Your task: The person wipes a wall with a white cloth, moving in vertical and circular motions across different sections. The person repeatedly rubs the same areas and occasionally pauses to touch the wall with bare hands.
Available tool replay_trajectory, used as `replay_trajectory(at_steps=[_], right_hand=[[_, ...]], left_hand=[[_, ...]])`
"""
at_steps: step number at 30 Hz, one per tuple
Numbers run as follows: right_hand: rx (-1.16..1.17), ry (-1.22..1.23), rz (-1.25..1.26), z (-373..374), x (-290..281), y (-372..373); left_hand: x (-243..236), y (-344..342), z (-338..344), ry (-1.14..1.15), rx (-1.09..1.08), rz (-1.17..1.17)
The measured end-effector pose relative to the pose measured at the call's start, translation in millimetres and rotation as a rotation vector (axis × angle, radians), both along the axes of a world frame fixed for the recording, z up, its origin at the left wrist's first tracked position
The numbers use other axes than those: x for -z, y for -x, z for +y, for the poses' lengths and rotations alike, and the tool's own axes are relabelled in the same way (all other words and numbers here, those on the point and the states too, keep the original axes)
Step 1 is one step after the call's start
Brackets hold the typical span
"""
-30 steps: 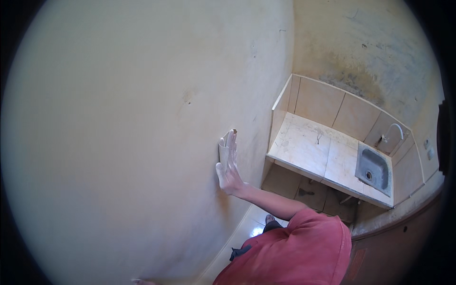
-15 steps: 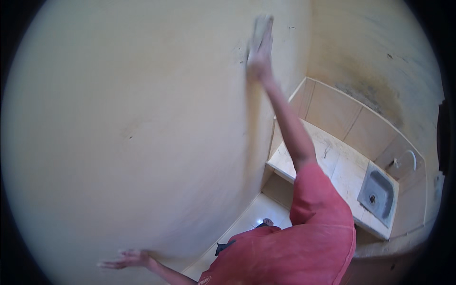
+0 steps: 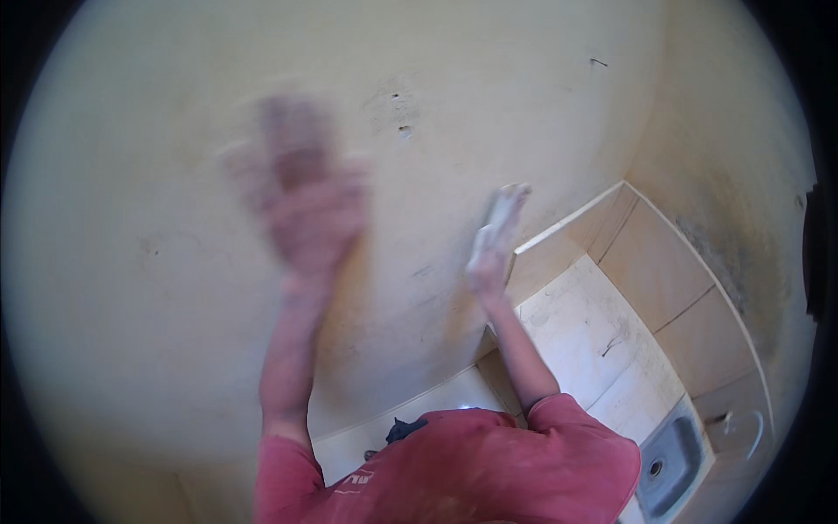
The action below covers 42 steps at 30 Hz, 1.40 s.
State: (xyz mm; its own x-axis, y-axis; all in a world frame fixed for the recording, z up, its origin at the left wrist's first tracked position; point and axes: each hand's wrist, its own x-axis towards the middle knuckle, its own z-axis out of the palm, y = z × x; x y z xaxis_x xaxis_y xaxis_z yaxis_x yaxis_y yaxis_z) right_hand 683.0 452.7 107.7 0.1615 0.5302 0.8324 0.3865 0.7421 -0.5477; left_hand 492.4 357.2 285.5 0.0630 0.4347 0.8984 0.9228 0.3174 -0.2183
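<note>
My right hand (image 3: 490, 265) is up against the pale wall (image 3: 192, 349), just left of the tiled corner. It grips a thin, flat, whitish piece (image 3: 501, 212) whose kind I cannot make out; the fingers lie along it. My left hand (image 3: 307, 205) is raised in front of the same wall, smeared by motion. Its fingers look spread, and nothing shows in it. Whether the left palm touches the wall cannot be seen.
Small holes (image 3: 404, 132) and a nail (image 3: 599, 62) mark the wall. At right, a tiled counter (image 3: 567, 332) with a tiled backsplash (image 3: 642, 271) holds a grey sink (image 3: 672, 458) and a faucet (image 3: 723, 419). Dark stains cover the right wall (image 3: 751, 218).
My left hand has swung up from the lower left to in front of the wall. My right hand has come down the wall with the whitish piece. The view has shifted.
</note>
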Motion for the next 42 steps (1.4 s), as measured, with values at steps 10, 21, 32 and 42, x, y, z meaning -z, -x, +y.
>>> replay_trajectory(at_steps=[10, 21, 32, 42], right_hand=[[-0.057, 0.077, 0.273, 17.4, -8.9, -117.4], [0.182, -0.136, 0.040, 55.4, 78.3, -72.4], [-0.120, -0.073, -0.172, -2.0, 10.8, 11.2], [0.322, -0.627, -0.227, 80.6, -292.1, 2.5]], left_hand=[[150.5, -30.4, -13.0, 0.466, 1.016, 0.045], [13.2, -96.9, 79.2, 0.344, 0.272, 0.552], [205.7, 16.5, -112.3, 0.308, 0.730, -1.193], [202.0, 91.8, -159.2, -0.116, -0.166, -0.809]])
